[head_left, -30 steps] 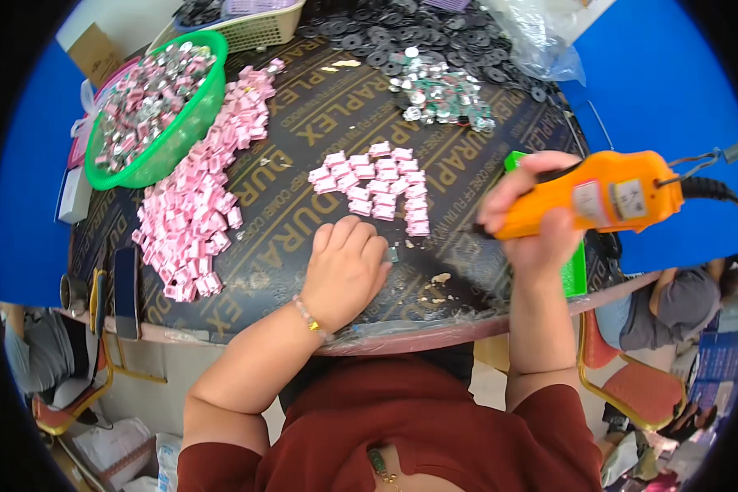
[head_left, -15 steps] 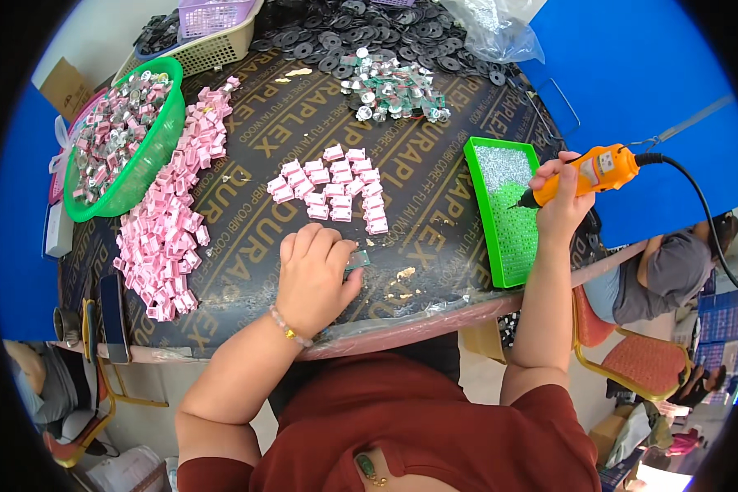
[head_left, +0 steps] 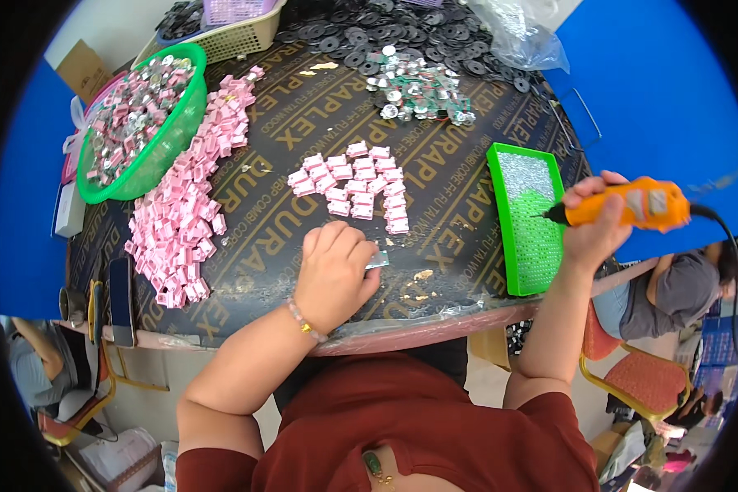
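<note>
My left hand (head_left: 334, 266) is closed at the near edge of the table, with a small clear greenish plastic piece (head_left: 378, 260) between thumb and fingers. Most of that piece is hidden by the hand. My right hand (head_left: 596, 225) is wrapped round an orange electric screwdriver (head_left: 631, 205), held almost level. Its dark tip points left, over a green tray (head_left: 512, 246) with small silver screws at its far end and a perforated plate nearer me. Just beyond my left hand, several pink plastic housings (head_left: 354, 182) are laid out in short rows.
At left, a heap of pink housings (head_left: 176, 221) lies beside a tilted green basket (head_left: 190, 123) of pink and clear parts. Far off are clear-and-green parts (head_left: 422, 88), black discs (head_left: 369, 33) and a plastic bag (head_left: 521, 37). A phone (head_left: 121, 302) lies at the left edge.
My right hand and the screwdriver have moved right and toward me, and the screwdriver lies more level. My left hand still holds the clear piece. The whole view has shifted slightly.
</note>
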